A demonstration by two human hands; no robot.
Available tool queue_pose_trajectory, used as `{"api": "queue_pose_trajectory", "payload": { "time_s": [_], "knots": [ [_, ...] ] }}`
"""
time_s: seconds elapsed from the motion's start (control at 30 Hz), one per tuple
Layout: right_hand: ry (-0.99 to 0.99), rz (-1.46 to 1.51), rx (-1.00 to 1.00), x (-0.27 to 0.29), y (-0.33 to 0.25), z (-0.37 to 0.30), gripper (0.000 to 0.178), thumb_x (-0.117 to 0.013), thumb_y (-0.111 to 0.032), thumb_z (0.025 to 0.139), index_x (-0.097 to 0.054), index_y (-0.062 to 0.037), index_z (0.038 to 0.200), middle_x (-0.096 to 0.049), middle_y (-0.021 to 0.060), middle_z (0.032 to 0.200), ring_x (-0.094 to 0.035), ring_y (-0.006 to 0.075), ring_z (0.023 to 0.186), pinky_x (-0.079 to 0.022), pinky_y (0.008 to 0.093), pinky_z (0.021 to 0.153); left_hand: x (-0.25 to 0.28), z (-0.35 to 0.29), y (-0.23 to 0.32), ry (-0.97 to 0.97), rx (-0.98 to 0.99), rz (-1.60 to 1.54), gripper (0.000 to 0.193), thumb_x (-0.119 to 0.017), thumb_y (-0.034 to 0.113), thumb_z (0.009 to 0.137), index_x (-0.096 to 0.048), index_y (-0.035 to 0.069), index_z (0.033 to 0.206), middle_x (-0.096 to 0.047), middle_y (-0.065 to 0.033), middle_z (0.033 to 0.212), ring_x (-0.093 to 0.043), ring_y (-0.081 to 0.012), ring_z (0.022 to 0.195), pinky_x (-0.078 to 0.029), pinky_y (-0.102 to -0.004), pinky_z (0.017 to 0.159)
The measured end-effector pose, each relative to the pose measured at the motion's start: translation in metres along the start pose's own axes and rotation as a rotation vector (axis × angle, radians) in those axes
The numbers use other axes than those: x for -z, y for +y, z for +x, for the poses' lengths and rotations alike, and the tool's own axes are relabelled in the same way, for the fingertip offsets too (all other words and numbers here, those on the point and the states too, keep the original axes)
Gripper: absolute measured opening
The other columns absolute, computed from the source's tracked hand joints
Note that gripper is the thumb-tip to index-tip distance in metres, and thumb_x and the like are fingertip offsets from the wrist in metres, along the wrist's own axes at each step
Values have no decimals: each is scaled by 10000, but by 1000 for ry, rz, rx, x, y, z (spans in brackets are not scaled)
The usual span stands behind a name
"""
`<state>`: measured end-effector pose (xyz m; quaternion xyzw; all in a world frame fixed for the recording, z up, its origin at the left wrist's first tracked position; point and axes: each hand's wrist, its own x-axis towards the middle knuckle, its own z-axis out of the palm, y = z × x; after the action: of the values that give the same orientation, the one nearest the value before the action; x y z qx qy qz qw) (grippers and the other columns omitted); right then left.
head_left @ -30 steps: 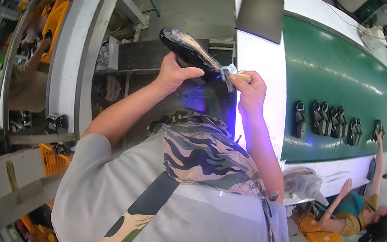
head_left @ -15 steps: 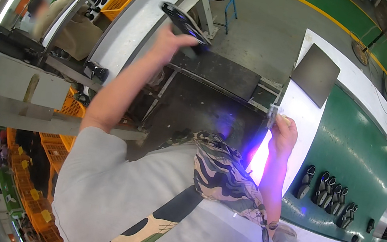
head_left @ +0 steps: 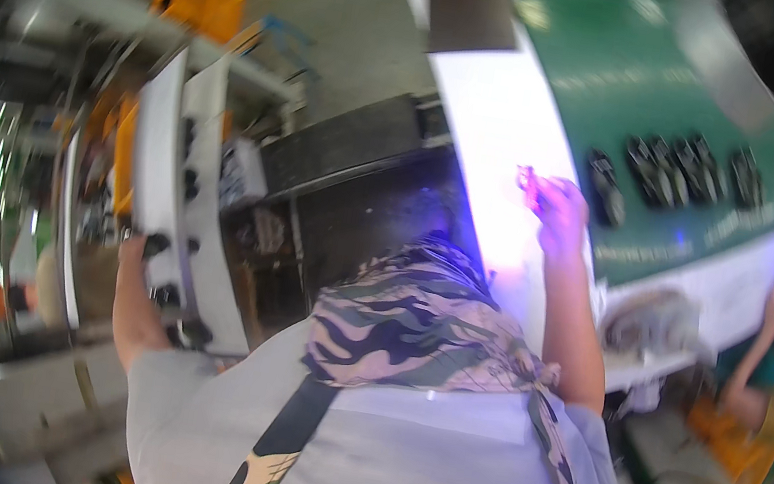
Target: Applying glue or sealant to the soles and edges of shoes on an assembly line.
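Two bare hands: the right hand (head_left: 563,207) pinches one small, blurred object (head_left: 525,181) in its fingertips over a long white desk (head_left: 489,106); the left hand (head_left: 134,248), far left, meets one dark, blurred shape (head_left: 157,244), its grip impossible to tell. At least five black shoes (head_left: 606,188) line a green surface (head_left: 575,79).

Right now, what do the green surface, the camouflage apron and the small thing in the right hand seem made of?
Green surface: probably smooth plastic or coated sheet, glossy, since it shows pale reflections.
Camouflage apron: seemingly cloth, matt, judging by its soft folds.
Small thing in the right hand: too blurred under violet-pink light to tell.
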<state>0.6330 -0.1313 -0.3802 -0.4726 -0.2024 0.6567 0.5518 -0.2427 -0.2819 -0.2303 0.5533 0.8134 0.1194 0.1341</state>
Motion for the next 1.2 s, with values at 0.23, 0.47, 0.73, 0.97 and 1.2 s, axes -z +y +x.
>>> {"api": "queue_pose_trajectory", "payload": {
  "time_s": [0.23, 0.47, 0.73, 0.97, 1.2],
  "knots": [
    [252, 145, 29, 58, 20, -38, 200, -755, -100, 810, -574, -66, 886, -689, 54, 799, -610, 109, 645, -412, 244, 540, -95, 104, 197, 189, 183, 388, 548, -729, 330, 751, -660, -80, 1109, -682, -252, 1119, -669, -375, 1011, -505, -400, 907],
    [461, 304, 122, 103, 17, -129, 188, -750, -128, 834, -571, -78, 868, -656, 28, 779, -586, 94, 643, -411, 235, 534, -348, 36, 591, -868, -38, -708, 446, -631, 233, 951, -542, -69, 1267, -672, -185, 1110, -696, -265, 961, -561, -316, 784],
    [938, 482, 415, 145, 26, -242, 150, -725, -93, 845, -597, -57, 914, -631, 25, 823, -597, 115, 684, -469, 254, 589, -588, -59, 795, -1429, 221, -637, 735, -645, 477, 911, -365, -9, 1386, -550, -315, 1250, -595, -476, 1049, -496, -504, 978],
    [1269, 688, 589, 108, 71, -299, 140, -703, -59, 857, -574, -68, 912, -610, 13, 795, -570, 121, 639, -472, 263, 586, -640, -59, 854, -1228, 323, -534, 629, -719, 337, 816, -469, 101, 1343, -498, -161, 1364, -500, -386, 1238, -358, -613, 1039],
    [1334, 755, 545, 64, 78, -268, 148, -706, -69, 862, -571, -70, 924, -620, 19, 789, -572, 121, 628, -470, 261, 557, -629, -24, 845, -1641, 423, -859, 420, -613, 37, 825, -525, 58, 1235, -589, -155, 1249, -560, -342, 1184, -428, -560, 1028]
  ]
}}
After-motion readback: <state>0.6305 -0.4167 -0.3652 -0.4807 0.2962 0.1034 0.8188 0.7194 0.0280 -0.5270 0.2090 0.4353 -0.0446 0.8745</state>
